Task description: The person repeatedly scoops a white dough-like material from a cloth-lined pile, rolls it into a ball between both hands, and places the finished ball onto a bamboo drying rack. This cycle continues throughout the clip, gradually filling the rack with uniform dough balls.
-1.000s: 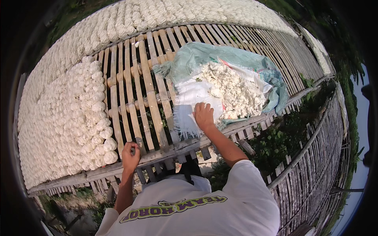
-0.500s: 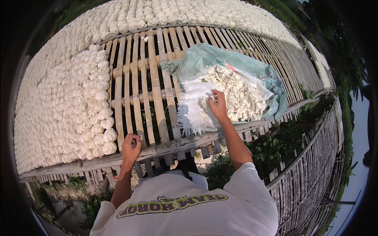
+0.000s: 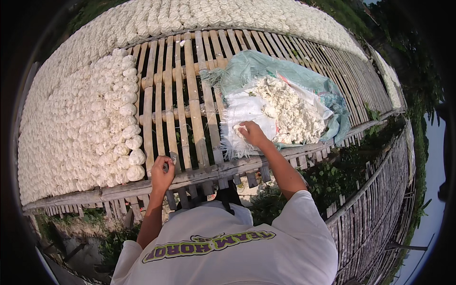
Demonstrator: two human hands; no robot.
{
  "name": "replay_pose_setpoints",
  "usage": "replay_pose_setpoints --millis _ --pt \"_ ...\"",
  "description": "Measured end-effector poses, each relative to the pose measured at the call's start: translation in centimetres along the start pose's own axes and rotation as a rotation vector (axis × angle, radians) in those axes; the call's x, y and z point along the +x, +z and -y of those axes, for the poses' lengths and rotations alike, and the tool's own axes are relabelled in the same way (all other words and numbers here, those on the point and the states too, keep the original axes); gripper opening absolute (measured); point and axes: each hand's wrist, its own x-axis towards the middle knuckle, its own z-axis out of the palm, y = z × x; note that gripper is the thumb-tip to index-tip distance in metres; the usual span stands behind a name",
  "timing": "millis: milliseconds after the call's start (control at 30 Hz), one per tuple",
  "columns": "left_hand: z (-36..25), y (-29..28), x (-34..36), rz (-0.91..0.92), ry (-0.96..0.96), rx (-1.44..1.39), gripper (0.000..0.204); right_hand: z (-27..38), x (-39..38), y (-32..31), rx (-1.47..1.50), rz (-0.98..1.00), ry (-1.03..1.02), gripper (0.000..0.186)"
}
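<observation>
My right hand point(image 3: 252, 133) is closed over the near left part of a white woven sack point(image 3: 244, 114), its fingers around a small white clump point(image 3: 239, 130). The sack lies spread open on a bamboo rack point(image 3: 192, 90), bearing a heap of soft, crumbly white material point(image 3: 294, 111). Just above the rack's front rail, my left hand point(image 3: 162, 173) is closed, thumb and forefinger curled together. A tiny pale bit shows by those fingertips, but what it is cannot be made out. Left of that hand lie rows of white rounded bundles point(image 3: 135, 156), which it does not touch.
Light green netted sacking point(image 3: 251, 64) is bunched behind and right of the heap. More white bundles point(image 3: 190, 16) line the far side. Open gaps run between the slats. A second slatted bamboo rack point(image 3: 370, 199) stands at right, with green plants point(image 3: 332, 185) below.
My right hand has moved left and nearer, away from the heap, with the white clump in its fingers. My left hand stays closed near the front rail. The view has shifted slightly.
</observation>
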Motion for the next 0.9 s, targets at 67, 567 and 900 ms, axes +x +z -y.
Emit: replay_pose_setpoints --millis 67,567,900 --pt "0.0 0.0 -0.1 -0.014 0.021 -0.008 0.01 -1.2 1.3 -2.9 0.343 0.079 0.338 0.039" --pt "0.5 0.2 0.1 -0.015 0.066 0.018 0.007 1.2 -0.9 0.5 -0.656 -0.054 0.298 0.041" --pt "0.5 0.2 0.1 -0.029 0.079 0.015 0.009 -6.5 -0.6 -7.1 0.513 -0.374 0.505 0.037"
